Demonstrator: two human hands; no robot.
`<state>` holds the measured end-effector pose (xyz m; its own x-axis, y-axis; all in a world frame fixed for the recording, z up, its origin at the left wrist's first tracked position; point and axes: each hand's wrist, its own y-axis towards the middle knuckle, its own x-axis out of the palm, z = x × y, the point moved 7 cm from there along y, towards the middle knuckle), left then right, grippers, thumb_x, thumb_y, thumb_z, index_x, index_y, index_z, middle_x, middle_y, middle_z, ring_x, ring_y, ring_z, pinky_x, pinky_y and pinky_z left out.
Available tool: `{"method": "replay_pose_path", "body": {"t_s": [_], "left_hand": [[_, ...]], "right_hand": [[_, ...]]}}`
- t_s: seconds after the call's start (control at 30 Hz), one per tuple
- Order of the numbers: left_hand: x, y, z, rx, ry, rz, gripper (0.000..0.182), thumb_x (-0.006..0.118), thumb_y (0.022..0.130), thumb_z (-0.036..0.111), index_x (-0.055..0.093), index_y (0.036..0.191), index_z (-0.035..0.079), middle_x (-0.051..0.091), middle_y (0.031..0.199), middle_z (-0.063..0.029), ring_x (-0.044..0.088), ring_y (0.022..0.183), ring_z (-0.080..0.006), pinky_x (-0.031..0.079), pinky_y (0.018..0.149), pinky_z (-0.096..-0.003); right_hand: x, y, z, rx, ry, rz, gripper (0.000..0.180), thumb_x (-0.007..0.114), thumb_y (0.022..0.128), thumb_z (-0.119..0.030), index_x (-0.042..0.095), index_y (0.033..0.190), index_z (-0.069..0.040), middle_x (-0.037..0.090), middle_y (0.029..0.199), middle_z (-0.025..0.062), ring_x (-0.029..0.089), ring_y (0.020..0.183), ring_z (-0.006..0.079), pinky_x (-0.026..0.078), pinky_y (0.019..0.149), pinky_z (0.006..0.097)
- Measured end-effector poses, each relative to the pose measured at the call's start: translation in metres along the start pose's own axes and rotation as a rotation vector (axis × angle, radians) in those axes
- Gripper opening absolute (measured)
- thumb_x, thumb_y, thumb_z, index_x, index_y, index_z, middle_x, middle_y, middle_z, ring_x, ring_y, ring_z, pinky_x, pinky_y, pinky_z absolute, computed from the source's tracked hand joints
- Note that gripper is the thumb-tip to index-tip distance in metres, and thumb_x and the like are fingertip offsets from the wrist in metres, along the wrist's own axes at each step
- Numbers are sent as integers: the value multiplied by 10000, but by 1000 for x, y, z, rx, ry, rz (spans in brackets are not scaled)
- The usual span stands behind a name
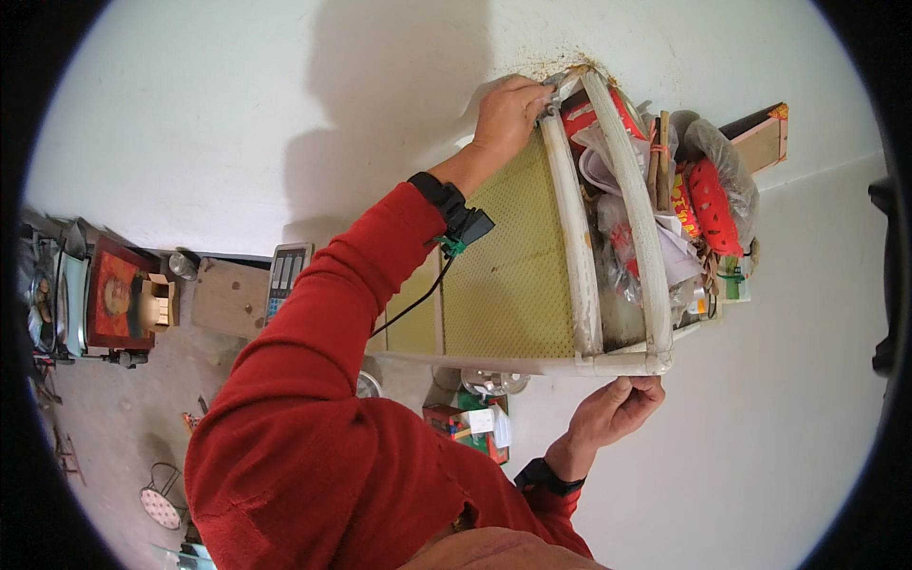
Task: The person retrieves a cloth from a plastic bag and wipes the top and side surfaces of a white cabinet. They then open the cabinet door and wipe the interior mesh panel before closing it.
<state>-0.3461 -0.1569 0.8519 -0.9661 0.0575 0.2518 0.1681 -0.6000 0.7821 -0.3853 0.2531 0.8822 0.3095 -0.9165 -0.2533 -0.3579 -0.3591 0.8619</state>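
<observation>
A white tubular rack [578, 235] with yellow perforated panels [506, 263] stands against the wall, its paint worn and flaking. My left hand [514, 114] has its fingers closed around the rack's upper joint, where something grey is wrapped; the fingertips are partly hidden. Just below the rack's lower right corner is my right hand [618, 410], thumb and fingers bent together close to the tube. Whether it holds anything small cannot be seen. Black bands circle both wrists, and a black device with a cable sits on the left one.
Plastic bags, papers, sticks [659, 160] and a red spotted item [714, 210] crowd the rack. Low down are an open box [502, 427], a scale [286, 274] on a board [229, 296] and a round stool [159, 507]. A framed panel [762, 146] juts out at upper right.
</observation>
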Motion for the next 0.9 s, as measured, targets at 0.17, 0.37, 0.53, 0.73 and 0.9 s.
{"method": "replay_pose_path", "body": {"t_s": [0.17,0.37,0.53,0.73,0.9], "left_hand": [[19,37,20,157,37,-8,213,664,876,52,745,1071,83,706,972,-127,673,857,-297,548,746,-373],[19,24,9,73,248,-272,302,623,877,15,710,1159,81,696,1036,-135,656,907,-325,542,778,-366],[19,34,34,258,153,-94,369,580,842,-71,716,1147,87,688,1122,-126,636,975,-320,517,869,-382],[23,58,51,492,127,-209,399,542,762,-105,716,1089,43,683,1135,-166,631,1030,-352,506,911,-434],[37,72,57,577,192,-385,277,546,806,-8,713,1027,6,680,1074,-165,632,981,-353,499,887,-419]], "right_hand": [[0,0,3,3,31,-28,209,611,997,-191,464,995,-42,458,959,17,413,857,117,356,789,255],[2,0,-1,2,3,-18,210,568,1015,-207,443,986,-42,449,924,49,432,845,148,365,792,286],[6,1,-5,32,14,-43,181,570,1011,-176,445,990,-47,453,946,56,441,855,147,373,810,282],[6,0,-4,69,113,-60,113,552,1002,-95,452,1021,-44,470,970,51,447,897,140,378,861,281],[6,0,-2,68,94,-110,101,537,1008,-79,449,1036,-37,477,989,81,468,892,157,400,847,281]]}}
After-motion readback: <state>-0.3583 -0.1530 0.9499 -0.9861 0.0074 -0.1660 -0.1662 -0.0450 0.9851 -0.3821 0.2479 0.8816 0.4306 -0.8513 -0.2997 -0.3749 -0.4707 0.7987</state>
